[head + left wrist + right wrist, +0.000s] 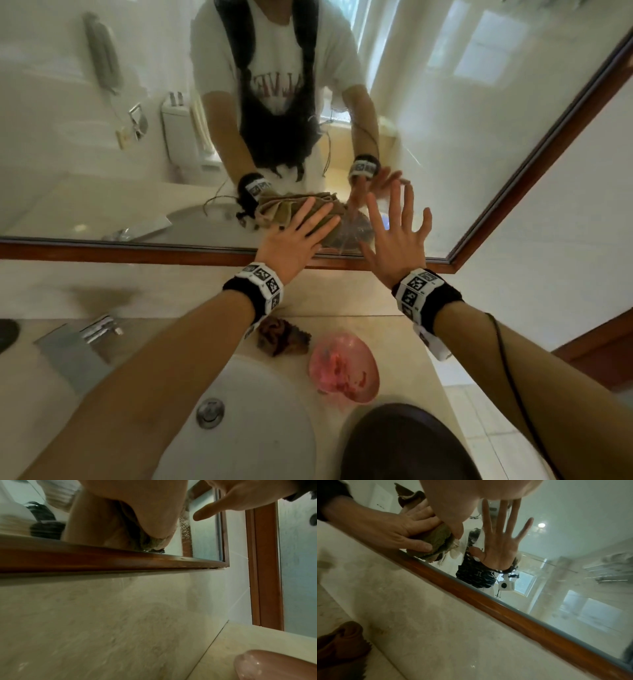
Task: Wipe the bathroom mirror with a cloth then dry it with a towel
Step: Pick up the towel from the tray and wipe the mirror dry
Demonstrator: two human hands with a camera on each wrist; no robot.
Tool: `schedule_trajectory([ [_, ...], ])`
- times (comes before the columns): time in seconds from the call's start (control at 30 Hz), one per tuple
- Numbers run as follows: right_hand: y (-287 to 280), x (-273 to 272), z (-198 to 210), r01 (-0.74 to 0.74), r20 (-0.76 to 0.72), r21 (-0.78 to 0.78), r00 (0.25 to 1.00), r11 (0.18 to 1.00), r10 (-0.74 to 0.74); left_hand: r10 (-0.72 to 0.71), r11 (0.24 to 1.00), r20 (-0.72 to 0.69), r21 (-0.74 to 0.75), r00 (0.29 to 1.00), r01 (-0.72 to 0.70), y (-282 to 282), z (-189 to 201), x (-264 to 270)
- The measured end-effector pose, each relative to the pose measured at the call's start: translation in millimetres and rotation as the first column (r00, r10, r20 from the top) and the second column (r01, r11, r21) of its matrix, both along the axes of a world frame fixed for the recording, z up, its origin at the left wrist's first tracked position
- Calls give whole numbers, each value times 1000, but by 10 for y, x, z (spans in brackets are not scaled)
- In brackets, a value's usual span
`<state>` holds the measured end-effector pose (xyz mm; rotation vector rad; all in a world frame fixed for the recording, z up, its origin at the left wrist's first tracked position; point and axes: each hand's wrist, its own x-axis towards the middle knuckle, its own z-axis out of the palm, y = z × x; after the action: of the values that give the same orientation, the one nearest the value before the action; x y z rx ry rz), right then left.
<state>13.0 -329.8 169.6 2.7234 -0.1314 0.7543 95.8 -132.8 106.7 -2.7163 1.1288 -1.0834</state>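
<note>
The bathroom mirror [479, 120] has a brown wooden frame and wet streaks low down. My left hand [301, 229] presses a folded tan-green cloth [329, 209] flat against the glass just above the bottom frame, fingers straight. The right wrist view shows the cloth [440, 539] under that hand [393, 524]. Just right of it, my right hand [397, 236] is held up at the glass with fingers spread and nothing in it. A crumpled brown towel [282, 337] lies on the counter below my left wrist.
A pink bowl [344, 368] sits on the beige counter beside the white sink [246, 428]. A chrome faucet [99, 329] stands at the left. A dark rounded shape [404, 445] fills the lower edge. The mirror's right frame [534, 164] meets a white tiled wall.
</note>
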Motion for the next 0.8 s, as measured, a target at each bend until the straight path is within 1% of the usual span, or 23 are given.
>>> schedule_trajectory([
  [0.1, -156, -4, 1, 21, -20, 14, 1000, 1000, -21, -3, 1000, -13, -1, 1000, 3, -184, 13, -35],
  [0.2, -235, 1, -35, 44, -43, 29, 998, 999, -43, -5, 1000, -32, -16, 999, 5, -229, 38, -67],
  [0.27, -225, -2, -54, 17, -43, 21, 999, 1000, -16, -14, 1000, -42, 16, 999, 15, -188, 64, -72],
  [0.37, -109, 13, -45, -57, -26, 26, 998, 998, 58, -7, 997, -52, 71, 999, 11, -8, 91, -71],
  [0.43, 15, 38, -27, -77, -27, 29, 997, 997, 77, 11, 998, -69, 65, 998, -6, 199, 70, -67],
  [0.53, 174, 81, -32, -72, -50, 26, 996, 997, 73, 101, 993, -49, 60, 994, -98, 595, -38, -32],
  [0.63, 283, 97, -40, -47, -48, 52, 998, 998, 49, 120, 993, -43, 20, 992, -119, 922, -96, -9],
  [0.7, 309, 100, -65, -40, -41, 65, 998, 997, 43, 118, 992, -34, 40, 992, -117, 1030, -113, 12],
  [0.8, 255, 90, -116, -28, -40, 70, 999, 997, 31, 124, 992, -34, 43, 992, -122, 1028, -114, 22],
])
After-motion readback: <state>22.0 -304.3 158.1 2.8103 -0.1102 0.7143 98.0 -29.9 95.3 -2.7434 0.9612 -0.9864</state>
